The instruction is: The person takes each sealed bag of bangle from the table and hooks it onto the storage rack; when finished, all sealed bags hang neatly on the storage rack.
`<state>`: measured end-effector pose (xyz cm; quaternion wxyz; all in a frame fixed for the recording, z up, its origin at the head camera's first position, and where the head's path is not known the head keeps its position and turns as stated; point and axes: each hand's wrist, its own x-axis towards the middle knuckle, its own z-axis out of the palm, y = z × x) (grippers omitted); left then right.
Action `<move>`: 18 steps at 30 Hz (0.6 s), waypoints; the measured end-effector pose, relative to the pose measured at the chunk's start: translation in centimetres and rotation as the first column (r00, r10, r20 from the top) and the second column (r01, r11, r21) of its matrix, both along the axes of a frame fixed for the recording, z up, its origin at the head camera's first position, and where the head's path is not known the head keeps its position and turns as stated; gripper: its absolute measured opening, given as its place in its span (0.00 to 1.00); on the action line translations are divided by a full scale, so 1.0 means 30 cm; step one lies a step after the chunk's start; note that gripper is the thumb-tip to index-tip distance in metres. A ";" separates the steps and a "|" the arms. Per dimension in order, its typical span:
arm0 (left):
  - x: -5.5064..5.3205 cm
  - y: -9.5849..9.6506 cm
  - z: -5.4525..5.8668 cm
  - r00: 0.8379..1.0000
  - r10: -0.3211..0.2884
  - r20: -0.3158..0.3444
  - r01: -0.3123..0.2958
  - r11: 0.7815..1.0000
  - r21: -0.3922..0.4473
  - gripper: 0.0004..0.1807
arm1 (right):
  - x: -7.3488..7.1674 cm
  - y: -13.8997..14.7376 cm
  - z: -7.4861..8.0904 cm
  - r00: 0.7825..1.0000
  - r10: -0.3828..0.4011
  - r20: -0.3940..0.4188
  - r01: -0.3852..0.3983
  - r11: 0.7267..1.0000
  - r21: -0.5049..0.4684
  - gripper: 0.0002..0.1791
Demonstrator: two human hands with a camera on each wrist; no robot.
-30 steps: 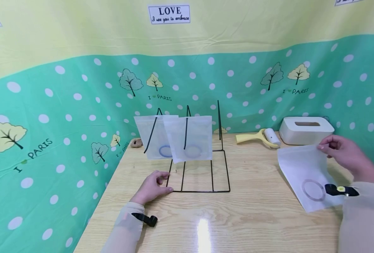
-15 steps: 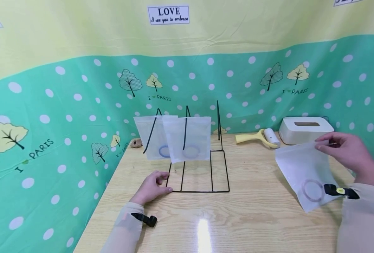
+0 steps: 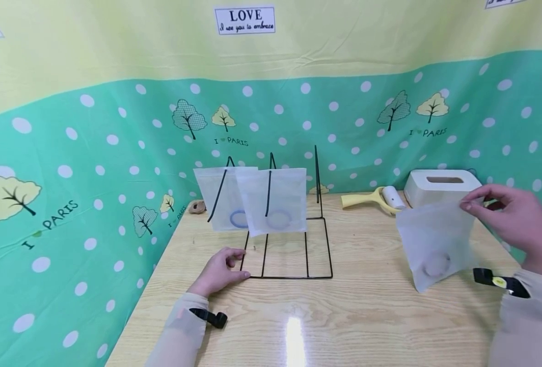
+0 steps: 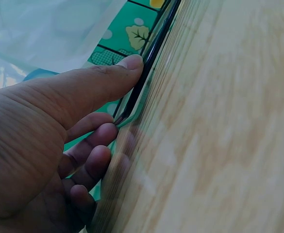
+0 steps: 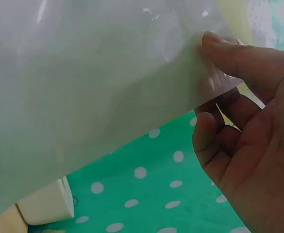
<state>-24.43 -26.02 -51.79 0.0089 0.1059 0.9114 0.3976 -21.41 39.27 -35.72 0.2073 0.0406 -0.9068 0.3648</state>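
A black wire rack [image 3: 294, 278] with upright prongs stands on the wooden table. My left hand [image 3: 219, 271] holds its front left corner; in the left wrist view the thumb lies on the black wire [image 4: 154, 53] and a fingertip meets the bend. Two frosted zip bags hang at the prongs: a left bag [image 3: 218, 193] showing a blue ring through it, and an overlapping middle bag [image 3: 289, 196] with a paler ring. Off to the right, my right hand [image 3: 511, 214] pinches another frosted bag [image 3: 431, 234] by its upper right corner. A round ring shape shows near its bottom.
Behind the right hand stands a white tissue box [image 3: 440, 184]. Beside it lies a lint roller [image 3: 367, 199] with a yellow handle. A small brown object [image 3: 197, 207] sits at the table's far left corner. A green and yellow printed curtain [image 3: 115, 132] hangs behind the table.
My right hand has risen slightly with the bag, whose lower end has swung up and leftward, away from the wrist. The left hand and the rack have stayed put.
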 end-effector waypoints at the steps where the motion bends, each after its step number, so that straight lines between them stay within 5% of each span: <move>1: 0.000 0.000 0.001 1.000 0.001 0.002 -0.001 1.000 -0.001 0.36 | 0.005 -0.006 0.006 1.000 0.000 -0.013 0.000 1.000 0.003 0.09; 18: -0.003 -0.005 -0.005 1.000 -0.006 0.011 0.006 1.000 0.013 0.37 | 0.048 -0.131 0.065 0.974 0.029 -0.223 -0.058 0.990 -0.125 0.02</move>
